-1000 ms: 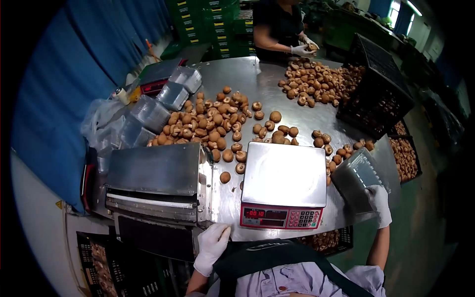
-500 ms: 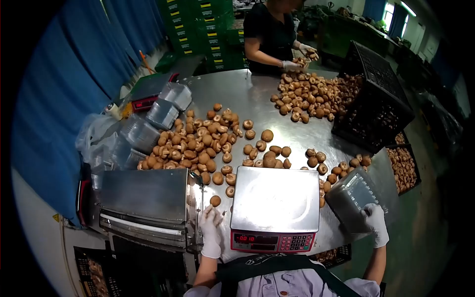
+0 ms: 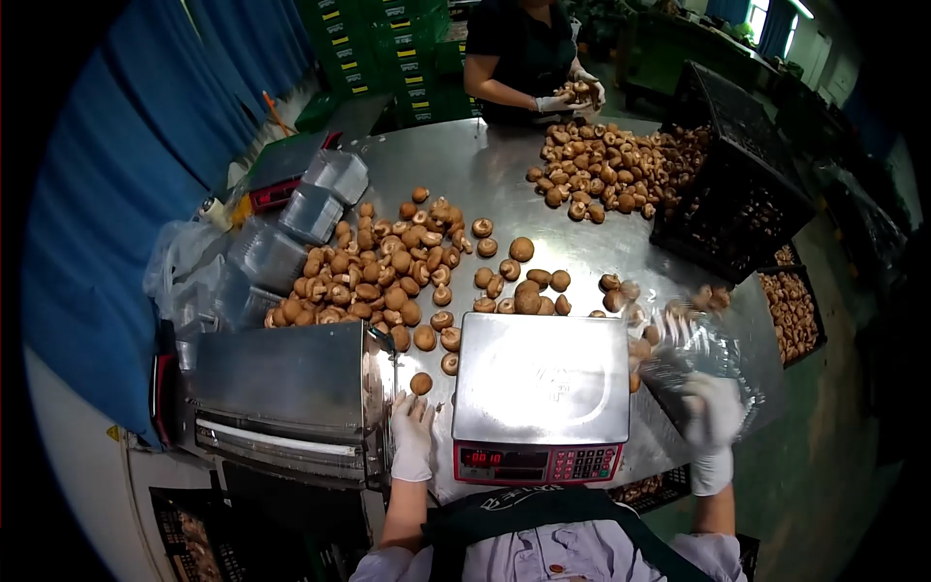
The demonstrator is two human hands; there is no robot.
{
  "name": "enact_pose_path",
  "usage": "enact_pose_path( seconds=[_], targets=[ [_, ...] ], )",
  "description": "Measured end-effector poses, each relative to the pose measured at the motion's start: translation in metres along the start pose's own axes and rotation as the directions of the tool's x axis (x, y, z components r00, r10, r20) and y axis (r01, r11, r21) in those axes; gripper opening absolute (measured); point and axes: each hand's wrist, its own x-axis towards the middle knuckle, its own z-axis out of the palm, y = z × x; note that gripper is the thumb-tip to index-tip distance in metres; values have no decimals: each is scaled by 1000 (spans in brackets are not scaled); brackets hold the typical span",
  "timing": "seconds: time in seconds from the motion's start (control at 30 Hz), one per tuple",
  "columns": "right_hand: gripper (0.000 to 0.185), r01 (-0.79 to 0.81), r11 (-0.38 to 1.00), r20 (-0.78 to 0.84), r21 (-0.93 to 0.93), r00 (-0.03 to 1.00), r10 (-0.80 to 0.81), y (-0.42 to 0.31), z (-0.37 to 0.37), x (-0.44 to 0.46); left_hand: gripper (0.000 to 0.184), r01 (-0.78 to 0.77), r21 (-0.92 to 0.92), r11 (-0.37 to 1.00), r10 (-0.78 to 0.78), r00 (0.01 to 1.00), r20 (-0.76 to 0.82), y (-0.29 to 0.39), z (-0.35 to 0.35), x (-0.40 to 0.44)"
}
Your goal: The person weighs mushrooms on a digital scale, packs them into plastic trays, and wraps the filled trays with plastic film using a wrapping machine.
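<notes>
My left hand [image 3: 411,438], in a white glove, rests at the table edge between the steel wrapping machine and the scale. Its fingers are stretched out, holding nothing, just below a single brown mushroom [image 3: 421,383]. On the right, my gloved right hand [image 3: 713,412] is smeared by motion and grips the near side of a clear plastic tray [image 3: 669,373], also blurred. Loose mushrooms [image 3: 640,347] lie around the far side of this tray. Between my hands stands the scale [image 3: 541,378], its platform bare and its red display lit.
A mushroom heap [image 3: 378,267] covers the left of the steel table [image 3: 427,160], beside stacked clear trays [image 3: 267,252]. The steel machine [image 3: 281,388] stands at left. Across the table a person holds mushrooms by another heap [image 3: 611,170] and a tipped black crate [image 3: 732,184].
My right hand and the plastic tray have shifted slightly left and now blur. My left hand's fingers have spread below the mushroom. The co-worker's hands have drawn together around mushrooms.
</notes>
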Motion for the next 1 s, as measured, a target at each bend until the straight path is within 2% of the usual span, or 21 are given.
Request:
enact_pose_path(
  seconds=[0.07, 0.13, 0.2, 0.23, 0.27, 0.33, 0.4, 0.43, 0.47, 0.53, 0.57, 0.6, 0.67, 0.7, 0.73, 0.8, 0.83, 0.87, 0.93, 1.0],
  targets=[
    [17, 82, 991, 189, 107, 977, -101, -14, 47, -12, 48, 6, 1, 1000, -6, 1000, 13, -1, 4, 1],
    [26, 98, 982, 485, 159, 859, -164, -22, 84, -29, 51, -4, -4, 1000, 4, 1000, 7, -5, 1, 10],
    [29, 161, 961, 466, 223, 849, -250, -18, 98, -32, 55, 45, -49, 998, -43, 998, 39, -9, -9, 21],
    [31, 29, 956, 455, 291, 875, -165, -16, 98, -27, 55, 49, -52, 997, -48, 999, 25, -8, -7, 18],
    [31, -40, 956, 500, 291, 858, -117, -11, 94, -16, 56, 59, -60, 996, -57, 998, 24, -4, -1, 10],
    [32, -262, 903, 415, 340, 903, 105, 6, 98, -7, 57, 67, -69, 995, -65, 998, 26, 4, 15, 4],
    [37, -527, 783, 493, 330, 804, 334, 25, 108, 17, 64, 10, 0, 1000, -10, 997, 77, 5, 28, 2],
    [42, -665, 678, 583, 313, 698, 416, 38, 118, 30, 70, 49, -48, 998, -41, 989, 144, -3, 19, 24],
    [47, -782, 556, 667, 282, 577, 472, 55, 134, 41, 70, 51, -47, 998, -44, 990, 132, -4, 24, 28],
    [58, -665, 686, 689, 295, 646, 329, 101, 179, 52, 71, 117, -59, 991, -107, 982, 155, -3, 48, 42],
    [67, -808, 547, 804, 218, 467, 369, 127, 209, 53, 72, 155, -46, 987, -145, 974, 175, -5, 51, 54],
    [73, -859, 480, 841, 180, 387, 379, 122, 215, 68, 72, 195, -14, 981, -190, 966, 175, 2, 63, 54],
    [78, -960, 275, 893, 49, 166, 419, 108, 224, 93, 73, 279, -17, 960, -270, 942, 201, 18, 81, 50],
    [84, -969, 246, 920, 35, 127, 371, 130, 254, 79, 73, 282, -23, 959, -273, 943, 191, 21, 85, 50],
    [89, -962, 274, 939, -13, 82, 333, 143, 276, 73, 73, 289, -3, 957, -282, 935, 214, 23, 87, 52],
    [93, -982, 186, 934, -31, 38, 356, 136, 299, 79, 74, 298, 13, 954, -294, 930, 219, 22, 87, 60],
    [94, -995, 92, 969, -45, -21, 247, 136, 310, 83, 75, 314, -25, 949, -300, 925, 235, 21, 86, 66],
    [94, -995, 88, 970, -56, -33, 241, 127, 313, 86, 76, 331, -62, 942, -306, 918, 253, 21, 88, 70],
    [96, -999, 43, 985, 9, 16, 171, 112, 316, 95, 76, 322, -89, 942, -295, 927, 230, 17, 97, 76],
    [90, -997, -67, 999, -23, -25, 29, 107, 332, 95, 76, 290, -46, 956, -274, 938, 211, 14, 105, 87]
  ],
)
